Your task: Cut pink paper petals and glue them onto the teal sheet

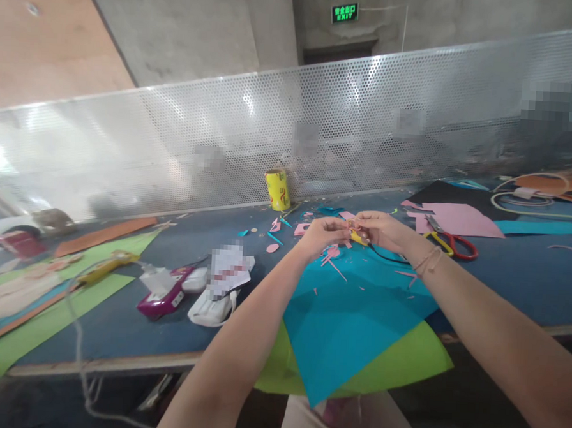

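Observation:
Both hands come together over the far part of a blue sheet [353, 307]. My left hand [326, 236] is closed in a pinch, its fingertips meeting those of my right hand [380, 230], also closed. Between them shows a small pinkish piece [351, 224], too blurred to name; which hand grips it I cannot tell. Right under the fingers is a small yellow tool [360, 238] with a black cord; whether it is held or lies there is unclear. Pink paper scraps [332, 255] are scattered on the blue sheet, near my left hand.
Scissors [450, 243] with red and yellow handles lie right, by pink paper [463, 220]. A yellow can [278, 190] stands near the perforated metal screen [213, 146]. At left are a purple power strip [165, 300], a white adapter [211, 309] and a yellow corded tool [105, 268].

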{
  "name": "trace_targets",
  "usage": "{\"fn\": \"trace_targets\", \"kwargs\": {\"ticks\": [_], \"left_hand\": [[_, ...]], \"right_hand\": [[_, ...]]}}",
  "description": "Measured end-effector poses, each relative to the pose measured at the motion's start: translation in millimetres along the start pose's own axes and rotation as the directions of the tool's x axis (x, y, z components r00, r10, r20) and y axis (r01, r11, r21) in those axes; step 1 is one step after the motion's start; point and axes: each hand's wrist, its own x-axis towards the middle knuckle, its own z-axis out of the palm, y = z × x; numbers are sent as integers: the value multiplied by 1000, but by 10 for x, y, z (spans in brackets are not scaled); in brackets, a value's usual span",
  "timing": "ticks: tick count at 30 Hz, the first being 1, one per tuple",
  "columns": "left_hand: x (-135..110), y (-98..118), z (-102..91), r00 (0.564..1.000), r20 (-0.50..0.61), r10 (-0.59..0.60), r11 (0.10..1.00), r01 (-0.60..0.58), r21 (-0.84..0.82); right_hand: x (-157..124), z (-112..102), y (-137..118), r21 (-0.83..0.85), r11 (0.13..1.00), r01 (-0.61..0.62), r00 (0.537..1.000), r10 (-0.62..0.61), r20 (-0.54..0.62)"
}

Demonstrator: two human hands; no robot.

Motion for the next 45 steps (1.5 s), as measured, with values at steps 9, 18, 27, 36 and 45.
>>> {"fn": "trace_targets", "kwargs": {"ticks": [9, 18, 27, 36, 45], "left_hand": [[-16, 27, 17, 988, -149, -43, 998, 36, -55], [-26, 29, 24, 980, -173, -95, 990, 75, -119], [21, -39, -15, 966, -172, -194, 961, 152, -229], [22, -27, 10, 956, -189, -225, 948, 170, -270], [7, -17, 2, 959, -172, -227, 944, 173, -282]], "right_hand": [[53, -21, 30, -10, 1000, -5, 983, 3, -185], [91, -56, 93, -286, 944, 163, 942, -235, -239], [36, 35, 66, -796, 548, 256, 803, -580, -141], [54, 59, 91, -851, 476, 223, 811, -575, -109], [67, 18, 101, -884, 423, 200, 794, -599, -107]]}}
